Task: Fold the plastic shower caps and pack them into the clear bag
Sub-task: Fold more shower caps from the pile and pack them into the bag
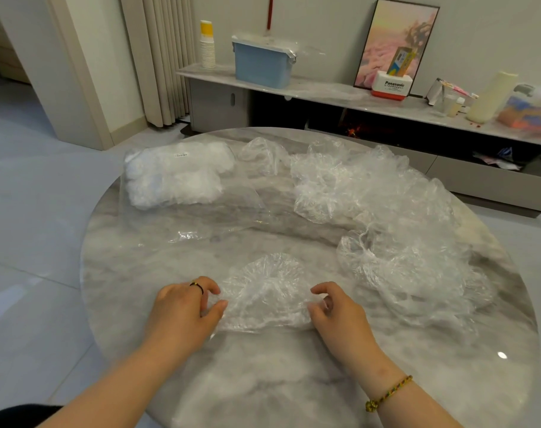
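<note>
Left hand (182, 307) and right hand (337, 313) palm-down, each in a pinch on the shower cap (266, 291).

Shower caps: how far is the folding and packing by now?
Done: the clear bag at the far left holds a white bundle of folded caps. In hand: the left hand and right hand hold one cap at its edges. Left: the crumpled pile of loose caps on the right is not yet folded.

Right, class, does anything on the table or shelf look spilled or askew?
Nothing on the table stands out; the loose shower caps await folding. On the shelf, red bits lie scattered beside the cream roll, and the framed picture leans against the wall.
</note>
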Action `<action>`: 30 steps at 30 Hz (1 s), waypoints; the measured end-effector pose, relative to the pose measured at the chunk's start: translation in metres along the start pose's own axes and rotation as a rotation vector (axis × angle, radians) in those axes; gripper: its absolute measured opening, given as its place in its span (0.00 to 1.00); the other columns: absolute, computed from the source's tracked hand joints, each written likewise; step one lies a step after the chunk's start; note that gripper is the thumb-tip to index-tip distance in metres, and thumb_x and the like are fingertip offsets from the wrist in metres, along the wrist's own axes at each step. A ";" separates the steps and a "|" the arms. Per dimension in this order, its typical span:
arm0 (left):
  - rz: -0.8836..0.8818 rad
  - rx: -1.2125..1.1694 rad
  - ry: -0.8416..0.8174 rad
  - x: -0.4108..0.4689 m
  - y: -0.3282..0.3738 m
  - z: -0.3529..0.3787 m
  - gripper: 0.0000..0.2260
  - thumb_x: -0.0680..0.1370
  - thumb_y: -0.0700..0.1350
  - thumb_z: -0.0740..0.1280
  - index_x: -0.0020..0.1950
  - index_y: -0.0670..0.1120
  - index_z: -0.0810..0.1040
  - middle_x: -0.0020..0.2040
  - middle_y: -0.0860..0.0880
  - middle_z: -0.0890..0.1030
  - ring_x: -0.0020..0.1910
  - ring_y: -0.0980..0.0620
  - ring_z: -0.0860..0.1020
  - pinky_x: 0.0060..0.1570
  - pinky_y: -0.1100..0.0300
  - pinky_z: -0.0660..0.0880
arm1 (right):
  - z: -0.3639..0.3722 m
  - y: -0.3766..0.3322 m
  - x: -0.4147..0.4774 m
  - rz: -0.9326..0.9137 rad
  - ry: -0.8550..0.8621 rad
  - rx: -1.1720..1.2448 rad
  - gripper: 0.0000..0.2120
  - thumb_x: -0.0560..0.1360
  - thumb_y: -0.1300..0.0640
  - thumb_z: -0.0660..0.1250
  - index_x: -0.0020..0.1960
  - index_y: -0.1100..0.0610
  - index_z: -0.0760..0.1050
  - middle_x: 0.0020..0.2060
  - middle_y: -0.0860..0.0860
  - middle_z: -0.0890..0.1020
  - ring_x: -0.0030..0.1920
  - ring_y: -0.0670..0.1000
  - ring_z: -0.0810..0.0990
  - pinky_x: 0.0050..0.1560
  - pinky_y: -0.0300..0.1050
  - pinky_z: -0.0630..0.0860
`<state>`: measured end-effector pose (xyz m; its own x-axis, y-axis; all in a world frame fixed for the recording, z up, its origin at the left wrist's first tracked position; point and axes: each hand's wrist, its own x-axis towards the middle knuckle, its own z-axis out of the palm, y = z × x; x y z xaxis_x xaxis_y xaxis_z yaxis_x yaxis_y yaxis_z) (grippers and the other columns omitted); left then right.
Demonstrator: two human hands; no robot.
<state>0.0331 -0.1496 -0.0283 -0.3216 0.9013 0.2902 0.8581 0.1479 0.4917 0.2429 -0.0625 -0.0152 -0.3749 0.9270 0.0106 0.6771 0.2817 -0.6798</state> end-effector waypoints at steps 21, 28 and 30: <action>0.346 0.414 -0.317 -0.008 0.013 0.046 0.33 0.81 0.57 0.37 0.58 0.47 0.80 0.58 0.52 0.80 0.57 0.57 0.78 0.66 0.62 0.50 | 0.041 -0.004 -0.010 -0.424 -0.011 -0.606 0.21 0.81 0.51 0.38 0.62 0.55 0.65 0.59 0.51 0.79 0.63 0.49 0.72 0.68 0.41 0.51; 0.375 0.400 -0.310 -0.004 0.018 0.041 0.34 0.80 0.58 0.37 0.54 0.49 0.83 0.56 0.53 0.81 0.54 0.57 0.80 0.65 0.63 0.50 | 0.040 -0.004 -0.014 -0.282 -0.256 -0.597 0.29 0.81 0.46 0.35 0.61 0.53 0.71 0.57 0.47 0.81 0.57 0.45 0.79 0.67 0.40 0.50; 0.370 0.383 -0.312 -0.004 0.017 0.039 0.34 0.80 0.58 0.37 0.53 0.49 0.83 0.55 0.53 0.82 0.54 0.57 0.80 0.65 0.63 0.50 | 0.036 -0.004 -0.010 -0.311 -0.210 -0.578 0.28 0.79 0.46 0.41 0.59 0.53 0.78 0.59 0.48 0.79 0.59 0.46 0.78 0.69 0.41 0.53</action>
<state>0.0648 -0.1344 -0.0529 0.1078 0.9888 0.1030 0.9918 -0.1140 0.0572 0.2214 -0.0818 -0.0395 -0.6815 0.7307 -0.0397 0.7255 0.6675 -0.1678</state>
